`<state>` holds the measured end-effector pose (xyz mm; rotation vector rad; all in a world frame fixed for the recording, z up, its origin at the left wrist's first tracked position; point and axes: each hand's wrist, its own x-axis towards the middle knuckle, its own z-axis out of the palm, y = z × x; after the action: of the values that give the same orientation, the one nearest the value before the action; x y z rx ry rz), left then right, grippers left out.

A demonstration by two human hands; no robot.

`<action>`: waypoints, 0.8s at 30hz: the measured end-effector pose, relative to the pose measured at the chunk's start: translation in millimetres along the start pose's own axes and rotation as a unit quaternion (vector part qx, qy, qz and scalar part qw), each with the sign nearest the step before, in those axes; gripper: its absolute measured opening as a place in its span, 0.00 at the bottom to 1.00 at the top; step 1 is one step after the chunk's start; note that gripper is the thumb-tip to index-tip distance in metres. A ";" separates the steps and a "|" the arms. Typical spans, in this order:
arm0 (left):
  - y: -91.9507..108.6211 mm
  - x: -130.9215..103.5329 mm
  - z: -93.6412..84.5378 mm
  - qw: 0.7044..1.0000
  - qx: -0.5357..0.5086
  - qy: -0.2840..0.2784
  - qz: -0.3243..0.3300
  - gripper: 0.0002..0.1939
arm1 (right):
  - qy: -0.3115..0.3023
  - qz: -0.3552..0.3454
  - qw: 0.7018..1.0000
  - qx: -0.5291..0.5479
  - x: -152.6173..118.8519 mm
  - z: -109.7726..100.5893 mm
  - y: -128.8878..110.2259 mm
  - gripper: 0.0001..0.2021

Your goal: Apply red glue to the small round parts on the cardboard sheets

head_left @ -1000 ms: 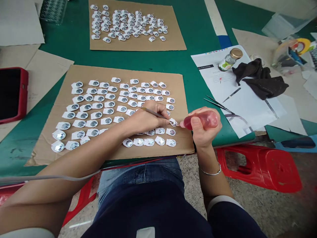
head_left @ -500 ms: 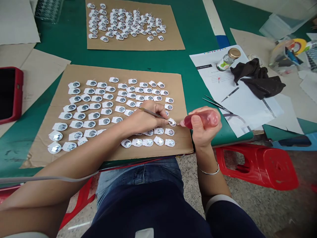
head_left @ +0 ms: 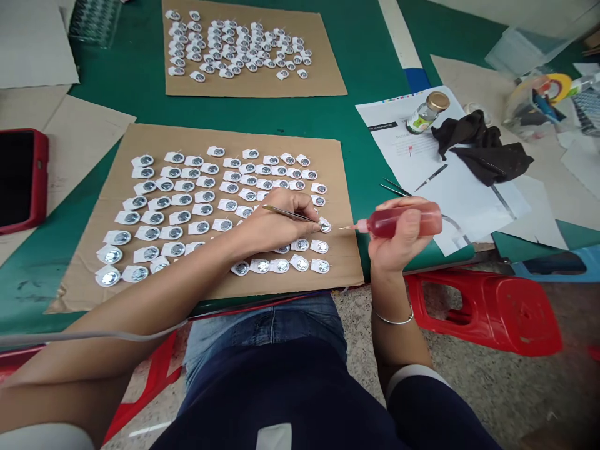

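Rows of small white-and-silver round pieces with paper tabs lie on a cardboard sheet (head_left: 187,132). My left hand (head_left: 285,219) pinches slim metal tweezers (head_left: 285,213), whose tips touch or nearly touch one round piece (head_left: 325,225) near the sheet's right edge. My right hand (head_left: 398,240) is wrapped around a squeeze bottle (head_left: 407,222) of red liquid, held on its side. Its thin needle tip points left at that piece, a short gap away. My left hand and forearm hide some of the pieces.
Behind lies a second cardboard sheet (head_left: 262,89) with many similar pieces. To the right are printed paper (head_left: 398,144), a glass jar (head_left: 427,112), black cloth (head_left: 492,156) and another pair of tweezers (head_left: 394,187). A red phone (head_left: 40,181) lies at left; a red stool (head_left: 525,315) stands below right.
My right hand has drawn the bottle back to the right, its needle now apart from the round piece and the bottle more level. My left hand stays almost in place with the tweezers.
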<state>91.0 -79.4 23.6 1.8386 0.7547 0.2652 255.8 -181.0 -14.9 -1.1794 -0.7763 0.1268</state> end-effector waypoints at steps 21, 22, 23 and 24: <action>-18.8 -56.5 32.4 0.943 0.209 0.069 0.251 0.05 | -0.065 0.061 0.996 -0.027 -0.9 22.9 -6.8 0.13; -19.5 -56.0 33.0 0.941 0.215 0.072 0.250 0.04 | -0.065 0.063 0.996 -0.013 -1.5 22.1 -7.1 0.13; -20.0 -55.6 33.5 0.940 0.222 0.074 0.249 0.04 | -0.067 0.063 0.996 0.002 -2.0 21.4 -7.7 0.12; -20.0 -55.2 33.8 0.939 0.226 0.076 0.249 0.04 | -0.070 0.060 0.996 0.015 -2.2 21.1 -8.6 0.12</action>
<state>58.2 -134.4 1.5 2.4629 0.4592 0.6059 238.9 -169.1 -5.2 -1.1985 -0.8237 0.3230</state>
